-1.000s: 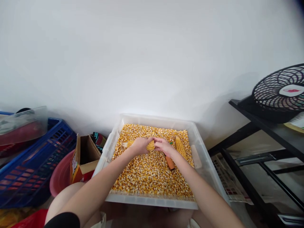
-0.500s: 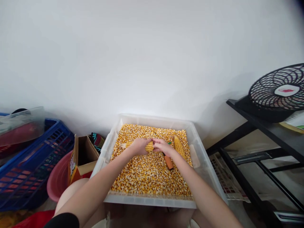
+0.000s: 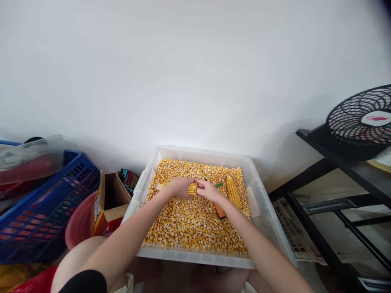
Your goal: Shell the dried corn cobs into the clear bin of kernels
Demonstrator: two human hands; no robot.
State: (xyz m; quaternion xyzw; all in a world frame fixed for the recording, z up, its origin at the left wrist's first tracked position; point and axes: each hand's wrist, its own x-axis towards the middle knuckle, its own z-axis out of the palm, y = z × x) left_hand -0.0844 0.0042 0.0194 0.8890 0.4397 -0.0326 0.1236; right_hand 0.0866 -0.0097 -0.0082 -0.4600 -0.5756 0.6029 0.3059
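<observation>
A clear plastic tub holds a deep layer of loose yellow corn kernels. Over its middle, my left hand and my right hand both grip one corn cob from either end. A second, whole cob lies on the kernels to the right. An orange-handled tool rests on the kernels under my right wrist, with a green tip showing beyond my right hand.
A cardboard box, a pink basin and a blue crate stand to the left of the tub. A black shelf with a fan stands at the right. A white wall rises behind.
My hands stay on the cob in the same spot; my right hand has closed in slightly, covering more of it. The camera shifted a little.
</observation>
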